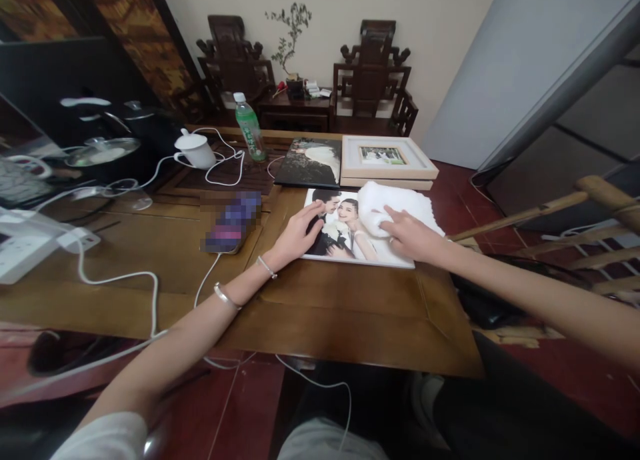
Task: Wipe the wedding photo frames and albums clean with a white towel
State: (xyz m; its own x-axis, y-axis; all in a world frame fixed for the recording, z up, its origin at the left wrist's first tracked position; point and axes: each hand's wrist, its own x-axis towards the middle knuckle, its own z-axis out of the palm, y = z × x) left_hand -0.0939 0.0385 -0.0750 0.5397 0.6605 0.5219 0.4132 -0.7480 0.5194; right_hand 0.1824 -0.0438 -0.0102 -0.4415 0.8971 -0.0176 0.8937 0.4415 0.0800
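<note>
A photo panel (345, 237) showing two people lies flat on the wooden table (320, 313). My left hand (300, 232) rests on its left edge, fingers extended and somewhat apart, holding nothing. Over the panel's right part lies a white cloth (373, 207), bunched up and hanging past the right edge. My right hand (407, 233) presses on the cloth with the index finger stretched out; the other fingers are curled at the cloth's near side.
Behind the panel are a dark photo panel (310, 163) and stacked light frames (387, 160). A green bottle (250, 127), white lidded cup (196, 150), phone (234, 221) and cables stand or lie to the left. A wooden chair (600, 200) is at right.
</note>
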